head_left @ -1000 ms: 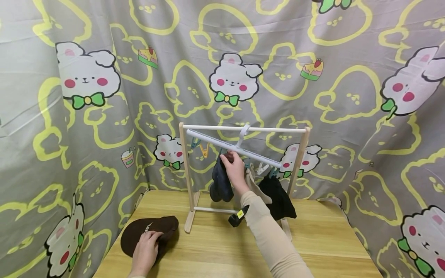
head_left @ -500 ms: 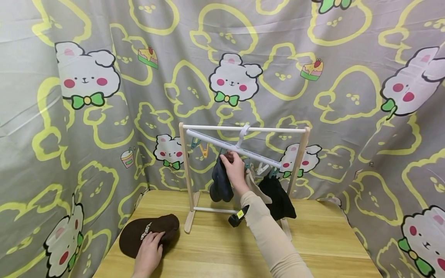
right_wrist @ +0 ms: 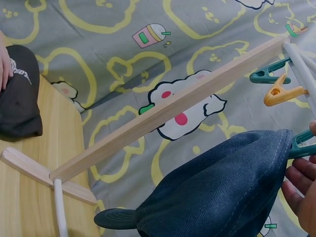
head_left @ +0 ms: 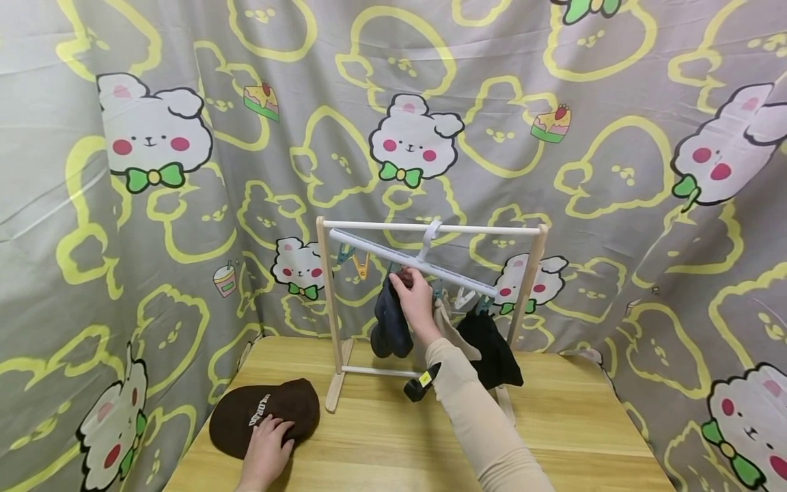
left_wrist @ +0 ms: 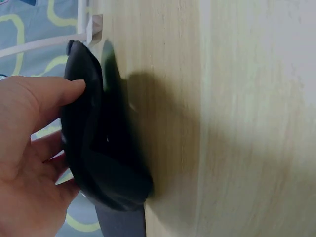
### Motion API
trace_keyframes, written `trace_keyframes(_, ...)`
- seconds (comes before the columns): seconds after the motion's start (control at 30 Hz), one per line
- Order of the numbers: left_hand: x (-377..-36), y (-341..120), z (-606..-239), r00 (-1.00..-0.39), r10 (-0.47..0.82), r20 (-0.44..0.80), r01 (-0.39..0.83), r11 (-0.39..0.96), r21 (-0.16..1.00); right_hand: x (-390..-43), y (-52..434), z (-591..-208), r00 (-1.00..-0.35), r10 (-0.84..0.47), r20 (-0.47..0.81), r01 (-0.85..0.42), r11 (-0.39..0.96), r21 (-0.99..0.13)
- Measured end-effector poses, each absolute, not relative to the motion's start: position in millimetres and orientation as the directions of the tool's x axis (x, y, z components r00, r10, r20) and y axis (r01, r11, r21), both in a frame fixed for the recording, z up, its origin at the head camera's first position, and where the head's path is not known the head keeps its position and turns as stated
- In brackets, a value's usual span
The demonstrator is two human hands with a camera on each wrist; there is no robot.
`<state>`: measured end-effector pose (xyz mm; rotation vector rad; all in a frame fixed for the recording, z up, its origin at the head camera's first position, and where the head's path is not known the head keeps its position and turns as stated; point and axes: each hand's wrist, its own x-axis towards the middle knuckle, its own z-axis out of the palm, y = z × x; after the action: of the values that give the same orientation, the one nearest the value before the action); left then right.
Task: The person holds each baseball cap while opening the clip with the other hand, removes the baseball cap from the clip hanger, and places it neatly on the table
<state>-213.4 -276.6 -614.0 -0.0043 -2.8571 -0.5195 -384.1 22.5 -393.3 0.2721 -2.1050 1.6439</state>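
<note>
A brown baseball cap (head_left: 246, 417) with white lettering lies at the table's left. My left hand (head_left: 267, 444) grips its edge; in the left wrist view the thumb presses one side of the cap (left_wrist: 84, 138) and the fingers lie behind it. My right hand (head_left: 417, 301) is raised to the clip hanger (head_left: 393, 254), which hangs tilted from a rack. There it pinches a green clip (right_wrist: 301, 144) at the top edge of a hanging dark blue cap (right_wrist: 217, 182). The clip's far end is hidden by the frame edge and fingers.
A beige item (head_left: 451, 328) and a black item (head_left: 492, 352) hang from the hanger's right half. A yellow clip (head_left: 361, 265) and another green clip (head_left: 346, 253) hang at its left end. The wooden rack (head_left: 332, 307) stands on the table (head_left: 393, 437) before a patterned curtain.
My left hand has shifted slightly right along the brown cap, turning it a little, and more of its lettering shows. The right hand and the blue cap have stayed in place.
</note>
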Motion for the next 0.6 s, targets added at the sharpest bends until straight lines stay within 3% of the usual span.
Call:
trace_keyframes(0.27,-214.4,-278.7,-618.1,-0.996,-0.046,0.080,-0.009,0.910,0.414,-382.7,23.6,-392.5,-0.884,0.110,0.454,-0.419,0.244,-0.875)
trace_keyframes(0.6,-215.7,-282.4,-621.9,-0.996,-0.050,0.072,-0.007,0.861,0.509,-383.5,25.5,-392.9,-0.884,0.110,0.455,-0.419,0.245,-0.874)
